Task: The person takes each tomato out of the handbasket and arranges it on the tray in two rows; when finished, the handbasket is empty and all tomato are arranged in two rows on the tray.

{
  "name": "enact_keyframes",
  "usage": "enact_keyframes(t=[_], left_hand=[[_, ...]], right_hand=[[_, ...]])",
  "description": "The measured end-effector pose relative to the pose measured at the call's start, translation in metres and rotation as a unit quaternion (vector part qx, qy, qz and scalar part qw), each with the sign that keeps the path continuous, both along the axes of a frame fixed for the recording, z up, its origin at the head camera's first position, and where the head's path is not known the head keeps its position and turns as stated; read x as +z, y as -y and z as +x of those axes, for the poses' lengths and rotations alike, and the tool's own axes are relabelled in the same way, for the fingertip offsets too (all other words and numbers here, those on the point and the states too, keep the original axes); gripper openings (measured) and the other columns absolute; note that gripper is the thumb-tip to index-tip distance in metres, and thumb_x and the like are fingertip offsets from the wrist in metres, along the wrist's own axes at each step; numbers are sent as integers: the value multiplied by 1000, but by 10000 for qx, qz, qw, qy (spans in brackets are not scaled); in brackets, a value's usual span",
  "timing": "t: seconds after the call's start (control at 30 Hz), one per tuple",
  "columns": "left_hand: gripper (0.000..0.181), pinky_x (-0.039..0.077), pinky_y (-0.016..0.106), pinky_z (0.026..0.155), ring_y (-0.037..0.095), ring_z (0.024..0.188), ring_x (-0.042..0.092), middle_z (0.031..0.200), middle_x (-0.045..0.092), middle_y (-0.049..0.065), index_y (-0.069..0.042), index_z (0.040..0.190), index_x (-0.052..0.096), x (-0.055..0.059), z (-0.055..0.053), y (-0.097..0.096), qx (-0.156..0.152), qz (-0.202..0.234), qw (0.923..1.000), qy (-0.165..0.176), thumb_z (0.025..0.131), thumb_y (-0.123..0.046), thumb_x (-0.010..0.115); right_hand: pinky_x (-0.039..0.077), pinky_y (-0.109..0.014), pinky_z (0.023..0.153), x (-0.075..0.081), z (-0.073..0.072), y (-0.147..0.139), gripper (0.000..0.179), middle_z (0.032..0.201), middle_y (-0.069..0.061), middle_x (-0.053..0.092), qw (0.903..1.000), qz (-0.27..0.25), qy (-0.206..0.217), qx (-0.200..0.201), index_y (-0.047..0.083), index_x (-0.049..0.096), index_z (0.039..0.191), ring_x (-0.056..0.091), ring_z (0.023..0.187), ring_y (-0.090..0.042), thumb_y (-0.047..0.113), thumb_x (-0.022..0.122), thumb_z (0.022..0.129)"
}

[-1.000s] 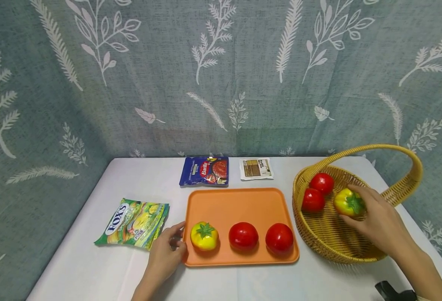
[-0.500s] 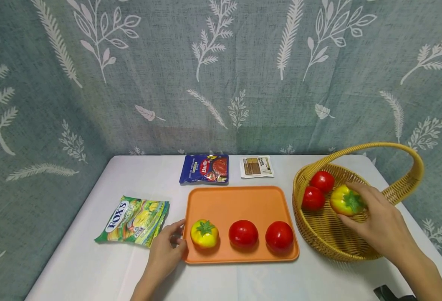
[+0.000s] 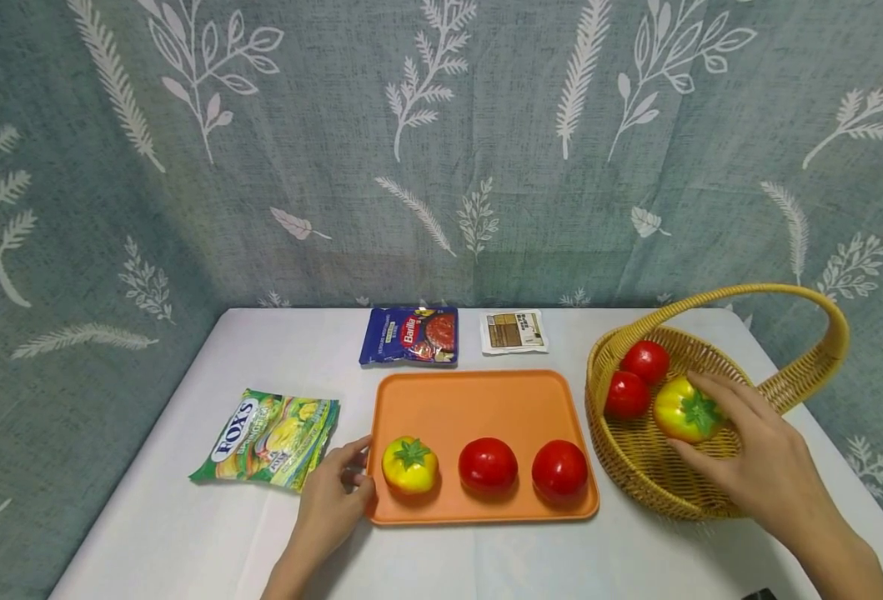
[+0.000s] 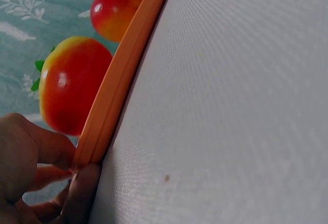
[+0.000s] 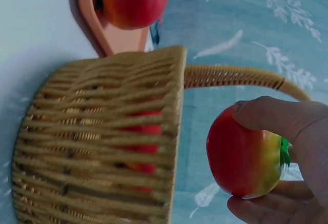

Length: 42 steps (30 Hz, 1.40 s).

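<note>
In the head view my right hand [image 3: 762, 450] holds a yellow-and-red tomato-like fruit [image 3: 683, 410] with a green leafy top. From the right wrist view, this fruit [image 5: 241, 155] is between thumb and fingers, clear of the basket's rim. The woven basket [image 3: 639, 479] contains two red fruits [image 3: 627, 395]. My left hand [image 3: 330, 498] grips the orange tray [image 3: 471, 400] at its left edge, thumb by the near corner. Along the tray's front half sit another yellow fruit with a green top [image 3: 409, 467] and two red fruits [image 3: 488, 465].
A green Fox's candy bag [image 3: 268, 440] lies left of the tray. Behind the tray are a blue Barilla pouch [image 3: 411, 337] and a small white-and-brown packet [image 3: 514, 332]. The basket's tall handle [image 3: 756, 290] arches over its right side. A patterned cloth [image 3: 441, 167] borders the white table.
My right hand has shifted slightly left with the yellow-and-red fruit, towards the basket's red fruits. My left hand stays at the tray's edge.
</note>
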<state>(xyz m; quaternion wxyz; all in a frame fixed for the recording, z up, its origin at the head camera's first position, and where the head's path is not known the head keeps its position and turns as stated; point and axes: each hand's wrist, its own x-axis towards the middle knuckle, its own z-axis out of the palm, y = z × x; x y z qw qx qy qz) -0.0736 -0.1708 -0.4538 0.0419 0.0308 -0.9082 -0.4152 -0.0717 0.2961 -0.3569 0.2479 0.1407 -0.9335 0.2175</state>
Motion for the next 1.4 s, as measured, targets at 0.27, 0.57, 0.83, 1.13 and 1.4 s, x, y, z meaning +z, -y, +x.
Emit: enact_keyframes(t=[0.27, 0.57, 0.83, 1.13, 1.4], left_hand=[[57, 50, 27, 72, 14, 82, 58, 105, 64, 5, -8, 134, 63, 2, -1, -1, 55, -53, 9999, 113, 78, 2, 66], [57, 50, 25, 70, 14, 81, 58, 105, 64, 5, -7, 135, 62, 2, 0, -1, 29, -41, 9999, 107, 78, 2, 67], [56, 51, 24, 69, 12, 79, 58, 104, 64, 6, -6, 134, 62, 1, 1, 0, -3, -31, 10000, 37, 79, 3, 67], [56, 50, 24, 68, 13, 79, 58, 103, 63, 5, -6, 134, 62, 0, -1, -1, -23, -4, 10000, 79, 79, 2, 67], [56, 50, 24, 68, 12, 78, 58, 102, 63, 5, -6, 134, 62, 1, 0, 0, 5, 2, 10000, 58, 79, 2, 67]], right_hand=[[22, 1, 92, 6, 6, 12, 90, 132, -11, 57, 9993, -197, -254, 212, 11, 59, 138, 56, 110, -33, 10, 95, 54], [27, -3, 97, 5, 11, 25, 89, 132, -9, 59, 9974, -341, -401, 483, 11, 61, 137, 54, 114, -23, 10, 93, 54], [28, -4, 98, 10, 11, 42, 85, 132, -7, 59, 9966, -183, -420, 682, 11, 60, 137, 57, 112, -25, 18, 91, 58], [29, -4, 95, 11, 10, 62, 84, 136, -2, 56, 9979, -99, -39, 639, 20, 59, 139, 59, 109, -21, 21, 94, 63], [39, -14, 96, 14, 3, 72, 84, 138, -1, 55, 9964, 159, -11, 827, 18, 57, 140, 58, 114, -17, 23, 93, 64]])
